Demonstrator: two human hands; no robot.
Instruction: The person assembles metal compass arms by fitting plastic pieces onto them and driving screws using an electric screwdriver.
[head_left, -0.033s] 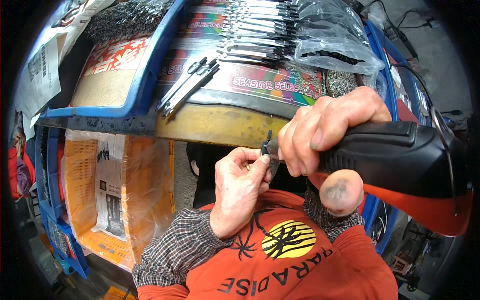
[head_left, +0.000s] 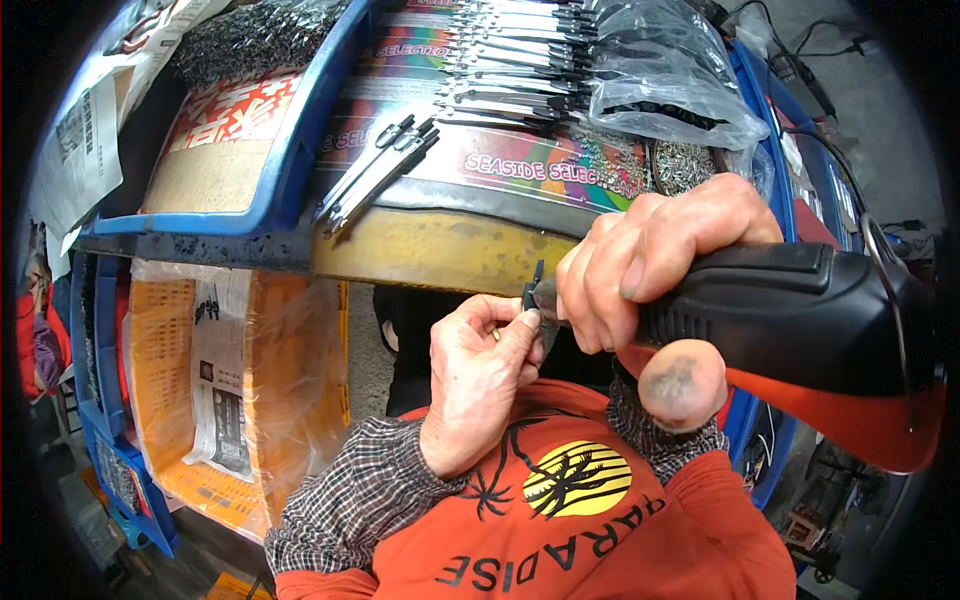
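My right hand [head_left: 665, 255] is wrapped round a black and red electric screwdriver [head_left: 790, 300], which lies across the right side with its nose toward my left hand. My left hand [head_left: 485, 365] is closed in a pinch on a small black part [head_left: 531, 292] right at the screwdriver's tip. Part of that piece is covered by my thumb and fingers, and the exact contact with the tip is hidden. Just beyond, on the bench, lie a few slim black-and-silver parts [head_left: 380, 172] in a loose bundle.
A row of similar slim parts [head_left: 515, 60] covers the back of the bench, beside a clear plastic bag [head_left: 670, 75]. Small metal screws [head_left: 685, 165] are heaped at the right. A blue tray [head_left: 285, 160] stands left, an orange crate [head_left: 290, 370] below it. The bench edge [head_left: 430, 245] is yellow.
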